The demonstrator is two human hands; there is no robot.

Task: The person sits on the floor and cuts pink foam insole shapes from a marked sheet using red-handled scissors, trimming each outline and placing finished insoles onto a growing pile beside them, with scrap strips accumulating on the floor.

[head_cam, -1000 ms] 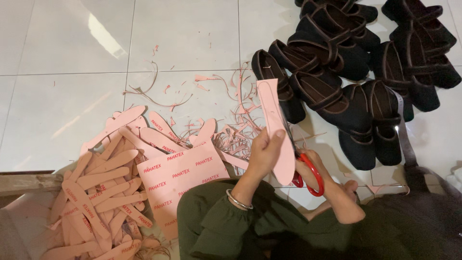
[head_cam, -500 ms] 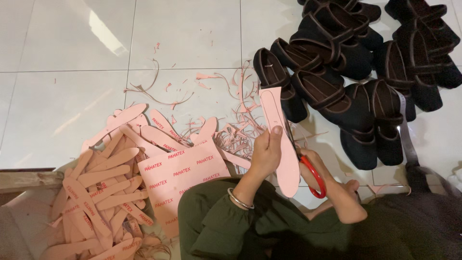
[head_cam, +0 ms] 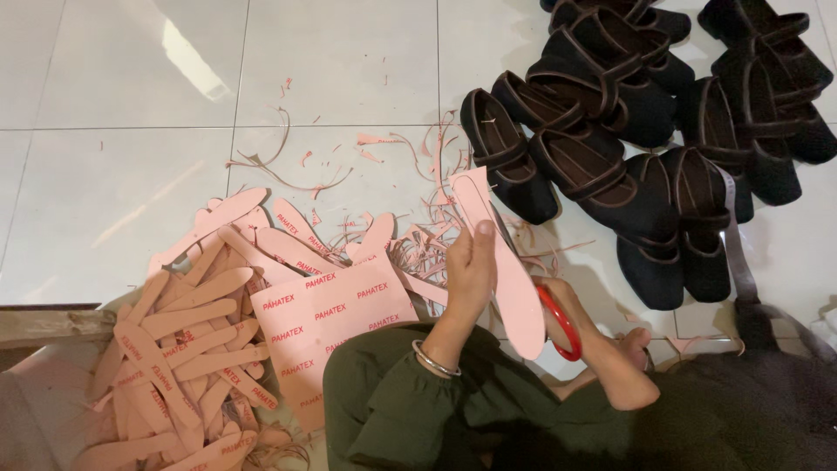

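Observation:
My left hand (head_cam: 471,272) grips a long pink insole (head_cam: 510,270) by its left edge and holds it upright in front of my lap. My right hand (head_cam: 582,324) sits just right of the insole's lower end, its fingers in the red handles of a pair of scissors (head_cam: 562,327). The scissor blades are hidden behind the insole. A metal bangle (head_cam: 433,360) circles my left wrist above a dark green sleeve.
A heap of cut pink insoles (head_cam: 174,349) lies at the left beside a pink printed sheet (head_cam: 336,318). Thin pink trimmings (head_cam: 410,166) litter the white floor tiles. Several black strap shoes (head_cam: 610,139) crowd the upper right. A wooden plank edge (head_cam: 52,321) runs along the left.
The insole has dropped a little and turned slightly in my left hand, which now grips higher along it. The red scissors have shifted along its lower right edge.

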